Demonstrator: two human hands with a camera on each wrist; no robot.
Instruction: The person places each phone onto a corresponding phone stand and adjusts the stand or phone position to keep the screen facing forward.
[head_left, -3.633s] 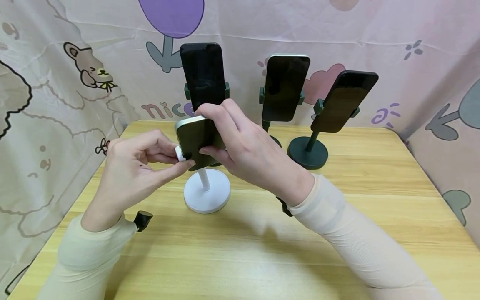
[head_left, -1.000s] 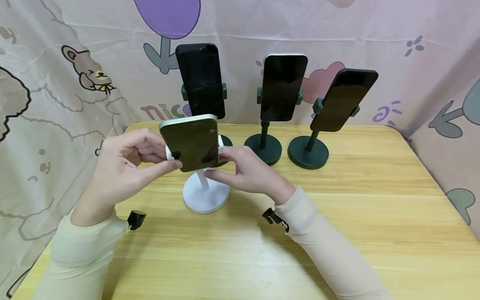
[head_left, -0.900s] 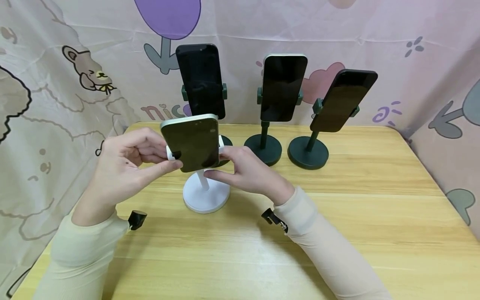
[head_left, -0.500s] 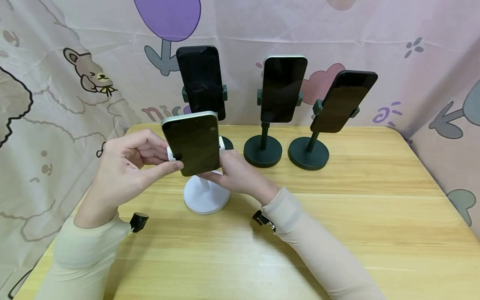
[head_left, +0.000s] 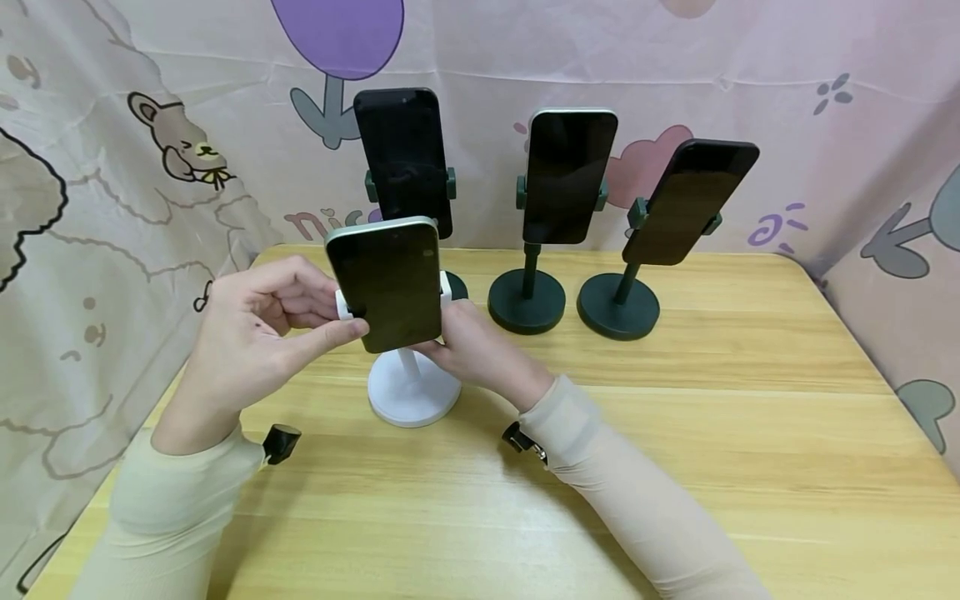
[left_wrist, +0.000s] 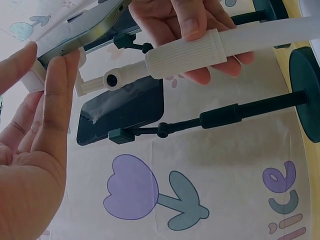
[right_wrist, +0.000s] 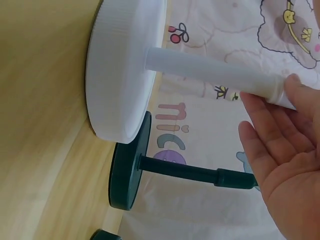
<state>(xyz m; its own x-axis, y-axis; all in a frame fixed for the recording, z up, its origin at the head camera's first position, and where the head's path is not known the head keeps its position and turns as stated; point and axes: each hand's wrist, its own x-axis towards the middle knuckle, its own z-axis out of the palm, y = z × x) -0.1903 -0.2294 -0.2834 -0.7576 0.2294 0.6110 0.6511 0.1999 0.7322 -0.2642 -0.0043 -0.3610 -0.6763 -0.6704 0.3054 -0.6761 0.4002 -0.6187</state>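
Observation:
A smartphone with a dark screen and pale edge sits in the clamp of a white phone stand, leaning back. My left hand pinches the phone's lower left edge beside the clamp, its thumb on the front. In the left wrist view, the fingers lie along the phone's side and the white clamp. My right hand reaches behind the phone. It grips the stand's ribbed collar with thumb and fingers, as the left wrist view shows. The round white base stands on the table.
Behind stand three dark green phone stands, each bearing a dark phone: left, middle and right, tilted. The left one is close behind the white stand. A printed cloth hangs round the wooden table.
My right hand has gone from the phone's top edge, past its right side, to the collar below. The phone has risen slightly and stands more upright. The left hand keeps its pinch.

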